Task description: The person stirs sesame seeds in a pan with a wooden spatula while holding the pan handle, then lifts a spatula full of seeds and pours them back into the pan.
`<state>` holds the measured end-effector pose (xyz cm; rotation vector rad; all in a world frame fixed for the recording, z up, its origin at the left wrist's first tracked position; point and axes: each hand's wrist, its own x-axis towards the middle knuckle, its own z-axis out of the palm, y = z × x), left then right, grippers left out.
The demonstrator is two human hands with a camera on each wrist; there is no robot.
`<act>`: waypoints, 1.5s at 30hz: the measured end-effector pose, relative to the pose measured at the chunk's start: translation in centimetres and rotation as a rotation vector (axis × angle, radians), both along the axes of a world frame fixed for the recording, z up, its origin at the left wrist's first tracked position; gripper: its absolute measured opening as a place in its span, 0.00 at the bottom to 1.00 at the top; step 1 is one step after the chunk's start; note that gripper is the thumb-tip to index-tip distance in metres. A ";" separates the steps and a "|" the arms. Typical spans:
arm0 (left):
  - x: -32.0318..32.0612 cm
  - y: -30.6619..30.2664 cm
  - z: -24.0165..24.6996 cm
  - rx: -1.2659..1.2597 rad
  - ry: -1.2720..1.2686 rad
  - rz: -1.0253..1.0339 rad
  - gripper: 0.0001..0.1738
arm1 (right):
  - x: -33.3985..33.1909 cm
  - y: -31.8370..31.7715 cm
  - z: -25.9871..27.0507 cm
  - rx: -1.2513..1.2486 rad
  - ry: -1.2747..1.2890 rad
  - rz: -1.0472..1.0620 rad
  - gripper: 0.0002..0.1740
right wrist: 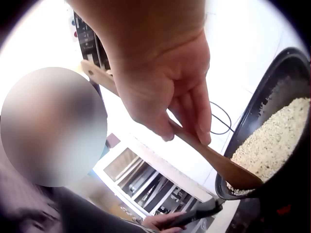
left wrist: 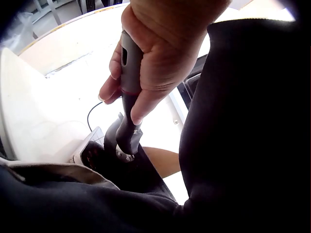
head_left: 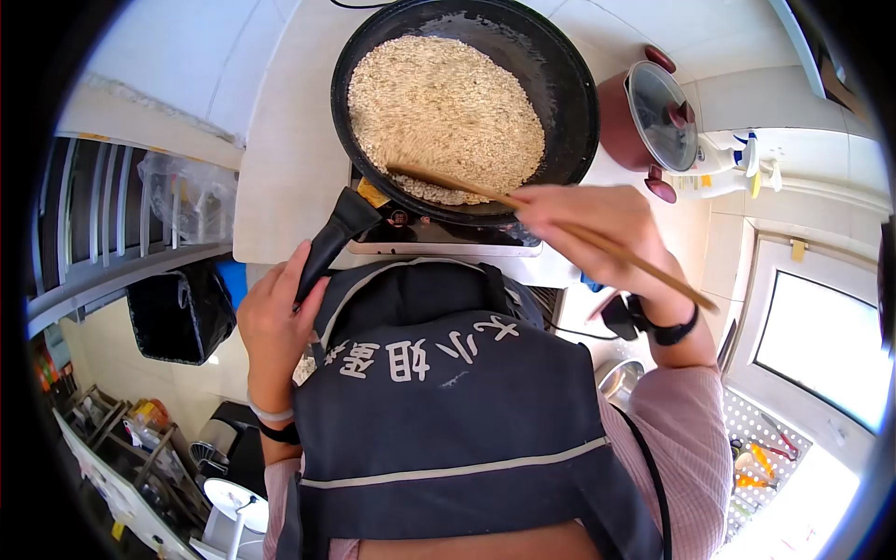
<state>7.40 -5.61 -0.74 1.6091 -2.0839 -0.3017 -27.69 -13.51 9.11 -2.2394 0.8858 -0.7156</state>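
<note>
1. Apron is worn near the cooker; it could be singed by leaning closer.
2. Grains, in the pan at twelve o'clock, could be scorched by uneven stirring.
3. Spatula is gripped by the right hand; grains could be spilled by hard sweeps.
4. Handle, toward seven o'clock, is gripped by the left hand; the pan could be tipped by jerks.

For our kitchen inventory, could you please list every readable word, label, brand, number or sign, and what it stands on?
"大小姐": dark apron, upside down in the head view; the next character looks like "蛋", anything further is unclear.
Cooker: panel markings too small to read.
Spray bottles: label print too small to read.
</note>
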 end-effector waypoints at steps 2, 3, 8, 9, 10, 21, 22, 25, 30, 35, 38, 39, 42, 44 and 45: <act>0.0 0.1 0.1 0.008 0.003 0.006 0.30 | 1.2 -1.3 -2.2 -0.070 -0.009 -0.096 0.07; -0.1 0.1 0.0 0.013 0.010 0.006 0.30 | 1.5 -2.2 -3.1 -0.047 -0.043 -0.154 0.07; -0.1 0.2 0.1 0.010 0.018 0.021 0.30 | 0.0 -6.6 -4.8 -0.027 -0.052 -0.450 0.07; -0.2 0.2 0.1 0.015 0.024 0.020 0.30 | -0.7 -7.1 -5.1 0.015 -0.058 -0.519 0.07; -0.1 0.2 0.1 0.014 0.027 0.029 0.30 | -1.6 -7.7 -5.6 -0.011 -0.066 -0.541 0.07; -0.1 -0.2 0.2 -0.019 -0.027 0.024 0.30 | -5.4 -8.9 -2.4 -0.288 0.041 -0.587 0.08; -0.1 -0.2 0.2 -0.021 -0.030 0.019 0.30 | -5.0 -9.2 -3.5 -0.407 0.091 -0.476 0.07; -0.1 -0.2 0.5 0.001 -0.009 0.031 0.29 | -3.3 -8.3 -5.9 -0.243 0.098 -0.300 0.08; -0.2 -0.2 0.4 -0.009 -0.011 0.023 0.30 | -3.3 -5.4 -2.3 -0.191 0.063 -0.085 0.09; -0.4 -0.1 1.4 0.073 0.096 0.034 0.30 | -4.9 -1.0 3.9 -0.078 0.118 -0.009 0.06; -0.4 -0.1 1.7 0.100 0.195 0.053 0.29 | -4.0 0.3 3.7 0.069 0.121 -0.007 0.07; -0.3 -0.1 1.8 0.125 0.246 0.076 0.29 | -3.8 0.2 2.4 0.066 0.118 -0.009 0.07; 0.0 0.0 1.7 -0.034 0.159 0.008 0.24 | -4.1 -2.1 -1.8 -0.087 0.046 -0.049 0.06; 1.7 0.6 -0.4 0.005 0.377 0.095 0.21 | -4.5 -3.1 -3.0 -0.077 -0.010 -0.181 0.07; 2.4 0.8 -0.8 0.047 0.603 0.179 0.17 | -4.3 -3.4 -3.1 -0.068 -0.044 -0.254 0.08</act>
